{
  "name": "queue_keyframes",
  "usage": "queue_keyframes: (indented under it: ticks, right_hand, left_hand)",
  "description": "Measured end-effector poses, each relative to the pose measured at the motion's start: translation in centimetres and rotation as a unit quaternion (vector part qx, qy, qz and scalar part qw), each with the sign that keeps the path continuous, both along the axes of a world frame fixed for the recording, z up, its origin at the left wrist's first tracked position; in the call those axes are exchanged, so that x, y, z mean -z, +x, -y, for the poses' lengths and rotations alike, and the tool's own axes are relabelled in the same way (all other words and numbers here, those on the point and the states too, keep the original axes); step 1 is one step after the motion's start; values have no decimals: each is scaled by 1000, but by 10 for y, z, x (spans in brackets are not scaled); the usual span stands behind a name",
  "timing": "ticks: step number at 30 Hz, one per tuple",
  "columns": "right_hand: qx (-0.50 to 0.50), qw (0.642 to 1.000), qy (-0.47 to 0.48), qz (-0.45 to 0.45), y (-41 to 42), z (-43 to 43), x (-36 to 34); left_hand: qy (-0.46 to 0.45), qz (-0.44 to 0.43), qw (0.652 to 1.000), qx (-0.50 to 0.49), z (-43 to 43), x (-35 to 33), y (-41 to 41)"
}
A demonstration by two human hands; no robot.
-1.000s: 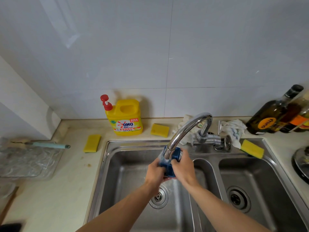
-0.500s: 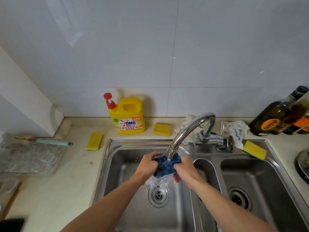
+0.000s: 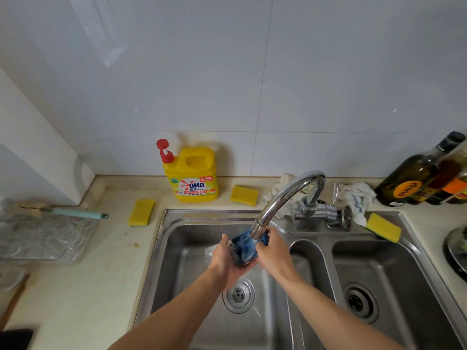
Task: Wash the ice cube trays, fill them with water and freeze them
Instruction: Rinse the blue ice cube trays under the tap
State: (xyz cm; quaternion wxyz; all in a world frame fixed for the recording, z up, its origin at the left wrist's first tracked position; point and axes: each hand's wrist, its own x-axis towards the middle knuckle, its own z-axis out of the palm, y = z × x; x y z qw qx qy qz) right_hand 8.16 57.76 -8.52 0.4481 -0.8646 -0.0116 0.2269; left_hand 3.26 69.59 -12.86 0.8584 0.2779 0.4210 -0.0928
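A small blue ice cube tray (image 3: pixel 246 247) is held under the chrome faucet (image 3: pixel 283 200), over the left basin of the steel double sink (image 3: pixel 177 251). Water runs from the spout onto the tray and splashes around it. My left hand (image 3: pixel 226 260) cups the tray from below and from the left. My right hand (image 3: pixel 274 251) grips its right end, fingers curled over the edge. Much of the tray is hidden by my hands and the spout.
A yellow dish soap jug (image 3: pixel 193 173) stands at the wall. Yellow sponges lie left of the sink (image 3: pixel 141 212), behind it (image 3: pixel 243 195) and on its right rim (image 3: pixel 384 227). Dark bottles (image 3: pixel 414 178) stand far right. A clear tray (image 3: pixel 43 236) sits on the left counter.
Both hands have turned the blue tray under the running water. The left hand has shifted from its left side to cupping it underneath. The splash has moved left.
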Motion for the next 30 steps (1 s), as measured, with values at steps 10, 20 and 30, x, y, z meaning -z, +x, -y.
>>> queue_keyframes:
  ticks: [10,20,30]
  right_hand:
    - [15,1000,20,-9,14,31,-8]
    - [7,999,36,16,19,38,-17]
    - [4,997,55,-46,10,29,-11]
  left_hand:
    - [-19,50,998,44,14,-2,9]
    - [16,69,995,66,12,-14,21]
    - [73,23,997,31,-3,-12,11]
